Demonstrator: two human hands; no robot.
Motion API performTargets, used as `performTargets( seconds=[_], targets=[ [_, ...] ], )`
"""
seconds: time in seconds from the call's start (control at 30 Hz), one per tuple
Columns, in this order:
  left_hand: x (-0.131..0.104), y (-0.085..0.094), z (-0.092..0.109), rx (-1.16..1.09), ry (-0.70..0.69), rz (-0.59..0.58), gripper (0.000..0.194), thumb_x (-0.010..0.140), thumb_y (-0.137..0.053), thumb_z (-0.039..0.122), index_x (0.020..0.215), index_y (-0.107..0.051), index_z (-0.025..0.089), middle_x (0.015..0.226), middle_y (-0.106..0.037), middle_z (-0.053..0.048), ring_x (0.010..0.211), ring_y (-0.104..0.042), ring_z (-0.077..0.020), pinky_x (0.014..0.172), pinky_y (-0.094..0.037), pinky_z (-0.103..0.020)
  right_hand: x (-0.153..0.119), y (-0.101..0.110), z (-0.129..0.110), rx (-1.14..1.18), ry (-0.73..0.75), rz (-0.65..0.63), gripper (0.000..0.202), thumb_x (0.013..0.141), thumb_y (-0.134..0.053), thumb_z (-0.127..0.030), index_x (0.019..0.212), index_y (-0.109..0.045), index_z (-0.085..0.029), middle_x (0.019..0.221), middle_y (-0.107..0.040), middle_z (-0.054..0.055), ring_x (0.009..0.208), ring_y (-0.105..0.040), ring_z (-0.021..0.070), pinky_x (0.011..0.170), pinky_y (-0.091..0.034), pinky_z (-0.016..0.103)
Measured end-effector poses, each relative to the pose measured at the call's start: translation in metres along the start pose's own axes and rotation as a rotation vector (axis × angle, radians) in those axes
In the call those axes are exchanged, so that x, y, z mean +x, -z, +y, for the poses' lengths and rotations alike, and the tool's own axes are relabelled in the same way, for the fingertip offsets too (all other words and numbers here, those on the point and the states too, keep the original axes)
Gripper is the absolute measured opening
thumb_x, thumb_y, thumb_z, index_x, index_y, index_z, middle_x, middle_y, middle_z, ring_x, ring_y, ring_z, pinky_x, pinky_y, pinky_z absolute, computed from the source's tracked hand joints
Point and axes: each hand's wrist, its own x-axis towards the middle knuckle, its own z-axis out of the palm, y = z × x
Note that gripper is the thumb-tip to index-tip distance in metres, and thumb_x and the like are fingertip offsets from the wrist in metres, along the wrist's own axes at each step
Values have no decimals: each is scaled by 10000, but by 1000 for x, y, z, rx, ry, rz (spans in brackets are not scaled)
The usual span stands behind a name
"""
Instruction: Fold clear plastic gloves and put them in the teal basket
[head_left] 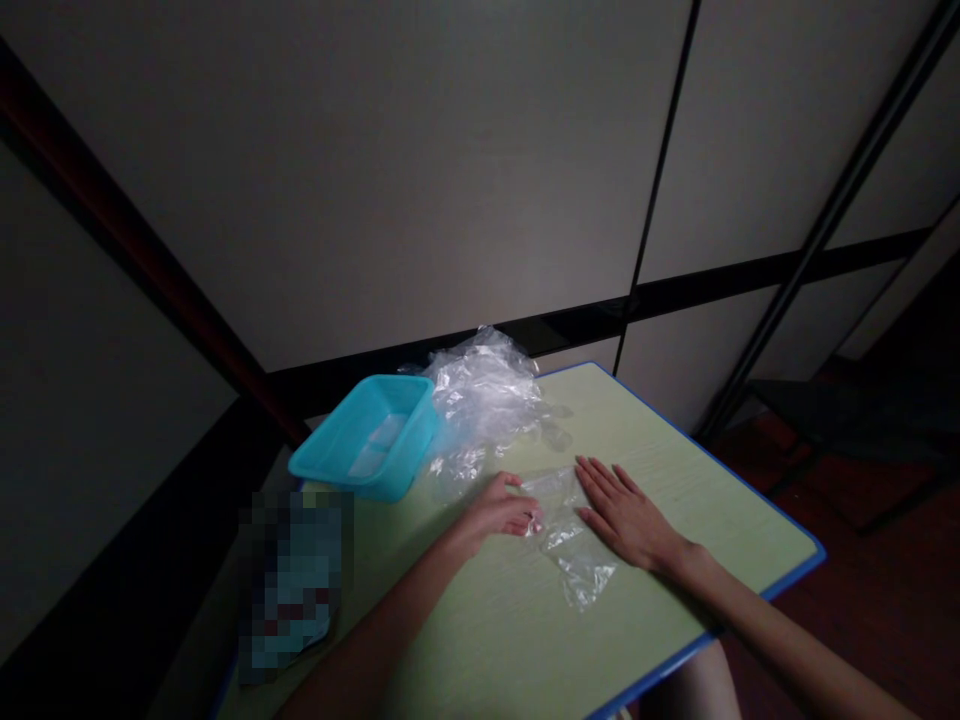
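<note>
A clear plastic bag (pixel 574 540) lies on the pale green table (pixel 480 640) between my hands. My left hand (pixel 506 508) is at its left edge, fingers curled and closed on the plastic. My right hand (pixel 619 510) rests flat, palm down, on the bag's right side with its fingers stretched out. Behind my left hand sits a loose heap of crumpled clear plastic bags (pixel 487 390). To the left of that heap stands a turquoise plastic basket (pixel 411 455) with something whitish and flat inside.
At the table's left edge lies a pixelated light-blue item (pixel 300 580). The table has a blue rim (pixel 802 570). Pale cabinet panels (pixel 450 180) rise behind it, and a dark chair or stool (pixel 862 430) stands at the right.
</note>
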Motion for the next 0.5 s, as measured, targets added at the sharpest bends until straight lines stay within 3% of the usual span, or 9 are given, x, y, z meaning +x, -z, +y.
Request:
performTargets(
  seconds=[0.23, 0.37, 0.5],
  targets=[
    [-12, -8, -9, -119, 19, -61, 447, 690, -616, 232, 1035, -334, 196, 805, -657, -44, 676, -652, -176, 583, -440, -250, 1, 2, -1, -35, -7, -28, 606, 905, -180, -473, 1357, -258, -77, 1415, -225, 123, 1299, -197, 230, 1048, -192, 428],
    [-21, -8, -10, -169, -2, -79, 575, 675, -635, 232, 1129, -282, 211, 874, -650, -64, 705, -651, -189, 588, -421, -253, 0, 0, 0, -36, -6, -16, 605, 905, -177, -477, 1356, -259, -82, 1416, -224, 119, 1297, -203, 230, 1046, -195, 432],
    [-31, -3, -9, -230, -18, -214, 607, 603, -707, 187, 1119, -390, 218, 969, -631, -82, 812, -638, -213, 655, -406, -262, 0, -2, 1, -24, 2, 24, 583, 905, -192, -472, 1364, -251, -116, 1413, -242, 109, 1295, -208, 228, 1046, -197, 432]
  ],
)
